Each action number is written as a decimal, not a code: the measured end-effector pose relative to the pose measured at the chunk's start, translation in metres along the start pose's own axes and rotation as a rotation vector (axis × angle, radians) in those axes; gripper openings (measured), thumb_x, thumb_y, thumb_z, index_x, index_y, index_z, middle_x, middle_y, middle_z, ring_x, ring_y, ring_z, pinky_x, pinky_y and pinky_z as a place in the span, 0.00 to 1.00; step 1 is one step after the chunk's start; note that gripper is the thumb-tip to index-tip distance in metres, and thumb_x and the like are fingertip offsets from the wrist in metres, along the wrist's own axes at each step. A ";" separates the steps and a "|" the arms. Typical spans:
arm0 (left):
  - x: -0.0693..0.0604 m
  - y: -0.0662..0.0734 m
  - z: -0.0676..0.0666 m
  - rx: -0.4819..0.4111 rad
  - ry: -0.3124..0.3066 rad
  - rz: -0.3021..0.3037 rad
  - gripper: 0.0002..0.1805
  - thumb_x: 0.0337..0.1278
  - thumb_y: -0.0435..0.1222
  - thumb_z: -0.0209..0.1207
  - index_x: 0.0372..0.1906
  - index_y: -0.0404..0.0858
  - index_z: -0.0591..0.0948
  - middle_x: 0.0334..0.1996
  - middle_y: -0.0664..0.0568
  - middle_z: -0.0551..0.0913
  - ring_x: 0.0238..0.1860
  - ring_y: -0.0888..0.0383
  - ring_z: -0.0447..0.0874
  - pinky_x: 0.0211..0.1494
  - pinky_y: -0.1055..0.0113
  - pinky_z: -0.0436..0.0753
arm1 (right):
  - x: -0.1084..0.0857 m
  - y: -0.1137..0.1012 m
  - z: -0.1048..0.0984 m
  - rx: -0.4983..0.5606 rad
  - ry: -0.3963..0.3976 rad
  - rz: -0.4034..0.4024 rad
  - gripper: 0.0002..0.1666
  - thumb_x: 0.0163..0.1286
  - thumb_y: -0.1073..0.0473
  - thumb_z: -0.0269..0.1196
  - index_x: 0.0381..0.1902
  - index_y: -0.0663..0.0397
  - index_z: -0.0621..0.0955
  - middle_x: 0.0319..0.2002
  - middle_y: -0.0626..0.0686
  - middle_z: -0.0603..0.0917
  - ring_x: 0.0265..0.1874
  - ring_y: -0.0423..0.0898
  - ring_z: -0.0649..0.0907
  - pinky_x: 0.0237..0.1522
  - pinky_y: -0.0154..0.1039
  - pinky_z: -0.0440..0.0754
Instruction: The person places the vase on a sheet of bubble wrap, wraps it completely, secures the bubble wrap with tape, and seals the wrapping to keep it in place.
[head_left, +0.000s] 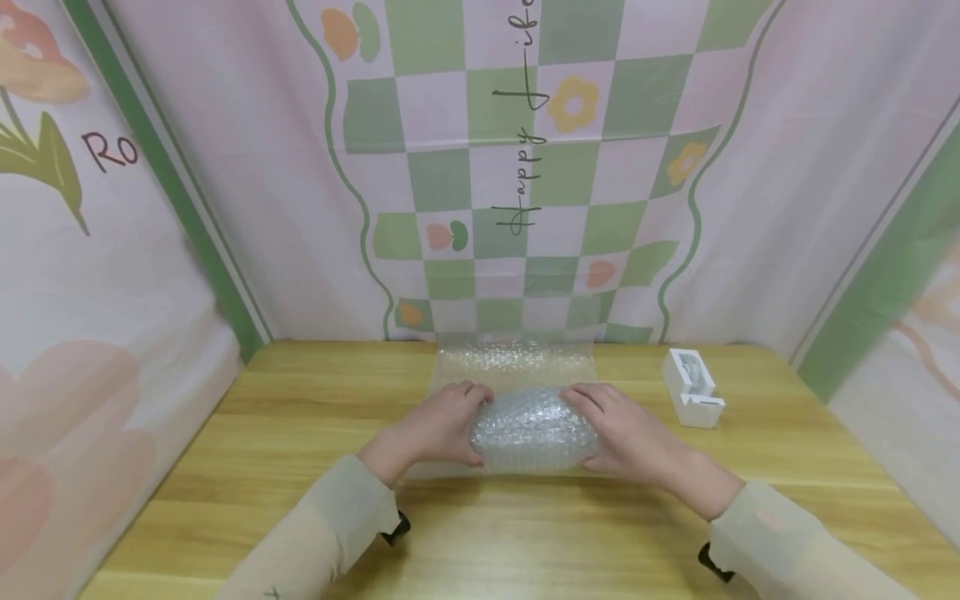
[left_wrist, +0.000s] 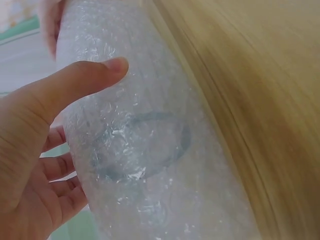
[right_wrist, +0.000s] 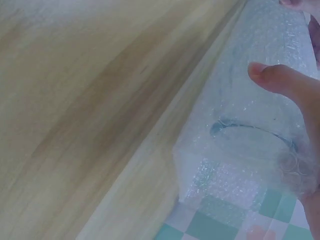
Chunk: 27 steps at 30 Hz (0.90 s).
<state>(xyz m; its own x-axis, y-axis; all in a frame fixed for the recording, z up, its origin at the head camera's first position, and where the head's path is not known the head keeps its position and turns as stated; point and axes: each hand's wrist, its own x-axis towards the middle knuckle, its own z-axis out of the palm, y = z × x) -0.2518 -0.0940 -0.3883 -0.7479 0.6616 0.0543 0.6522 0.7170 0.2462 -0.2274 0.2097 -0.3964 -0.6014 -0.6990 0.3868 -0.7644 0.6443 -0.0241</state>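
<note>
A bundle rolled in clear bubble wrap [head_left: 534,429] lies across the table in front of me. My left hand [head_left: 450,425] grips its left end, with the thumb on the near side and the fingers over the far side. The right hand [head_left: 626,433] holds the opposite end in the same way. Through the layers, a round rim [left_wrist: 186,137] shows in the left wrist view, and a curved edge [right_wrist: 255,127] in the right wrist view; what the wrapped thing is cannot be told. Beyond the roll, a loose flat length of the wrap [head_left: 517,358] stretches toward the back edge.
A white tape dispenser [head_left: 693,400] stands on the wooden table [head_left: 315,425] to the right, beyond my right hand. Behind the table's back edge hangs a green and white checked cloth [head_left: 498,275]. More printed cloth [head_left: 172,275] hangs at the sides.
</note>
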 end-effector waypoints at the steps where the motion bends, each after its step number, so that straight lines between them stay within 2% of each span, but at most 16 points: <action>1: 0.000 0.000 -0.001 -0.008 -0.006 -0.001 0.49 0.37 0.47 0.83 0.66 0.35 0.73 0.59 0.46 0.79 0.59 0.50 0.78 0.67 0.59 0.77 | 0.000 0.000 -0.001 0.005 -0.009 0.007 0.60 0.38 0.57 0.86 0.68 0.70 0.71 0.61 0.66 0.77 0.60 0.63 0.78 0.62 0.58 0.78; 12: -0.006 0.001 -0.006 -0.119 -0.061 0.009 0.46 0.38 0.45 0.83 0.66 0.37 0.74 0.58 0.48 0.80 0.57 0.53 0.79 0.63 0.62 0.80 | -0.002 -0.006 -0.007 0.030 -0.046 0.030 0.59 0.36 0.54 0.86 0.66 0.69 0.74 0.60 0.65 0.79 0.59 0.61 0.79 0.61 0.56 0.80; 22: -0.011 0.004 -0.007 -0.124 -0.095 0.008 0.46 0.37 0.48 0.83 0.64 0.37 0.75 0.54 0.51 0.80 0.53 0.57 0.79 0.58 0.66 0.81 | -0.006 -0.009 -0.011 0.050 -0.042 -0.002 0.59 0.37 0.53 0.86 0.67 0.68 0.74 0.61 0.64 0.79 0.58 0.61 0.79 0.59 0.58 0.80; 27: -0.014 0.006 -0.007 -0.121 -0.089 0.012 0.46 0.36 0.49 0.83 0.63 0.37 0.75 0.53 0.51 0.80 0.52 0.58 0.79 0.57 0.67 0.81 | -0.007 -0.009 -0.011 0.067 -0.067 0.015 0.61 0.39 0.50 0.86 0.68 0.67 0.72 0.63 0.64 0.77 0.60 0.61 0.78 0.61 0.58 0.79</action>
<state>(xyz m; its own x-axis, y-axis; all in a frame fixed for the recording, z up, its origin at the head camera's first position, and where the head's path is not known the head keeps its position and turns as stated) -0.2385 -0.1004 -0.3809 -0.7229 0.6904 -0.0264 0.6371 0.6809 0.3612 -0.2135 0.2122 -0.3890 -0.6256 -0.7098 0.3237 -0.7675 0.6343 -0.0924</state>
